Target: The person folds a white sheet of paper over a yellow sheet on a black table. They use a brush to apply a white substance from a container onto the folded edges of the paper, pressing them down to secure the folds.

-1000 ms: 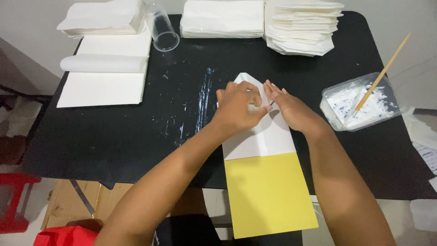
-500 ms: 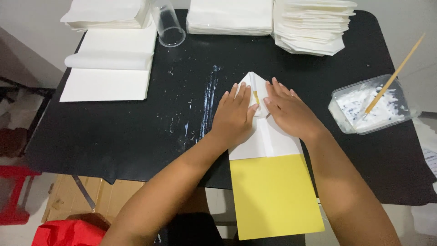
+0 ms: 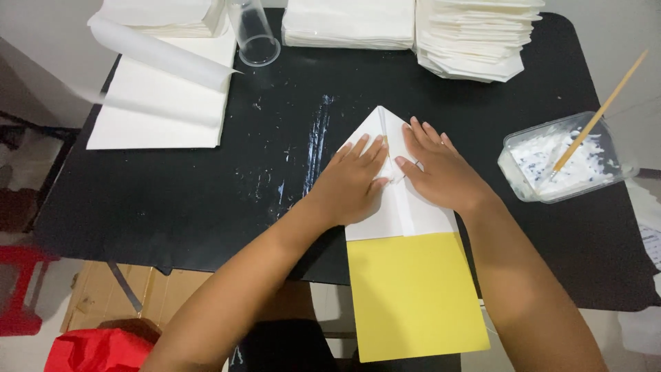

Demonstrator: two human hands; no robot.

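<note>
Black and streaked with dried white smears, the worktop is carrying a white folded sheet that is lying on a yellow card hanging over the near edge. Both top corners are lying folded into a point. To crease well, it looks wise to be keeping the flaps meeting along the centre line and to be pressing outward from the middle. The left hand is lying flat, fingers spread and nearly straight, pressing the left flap and gripping nothing. The right hand is resting likewise, palm down on the right flap, fingers extended and holding nothing. Off to the right, a clear tub of white paste with a wooden stick is standing, while paper stacks are lining the far edge.
</note>
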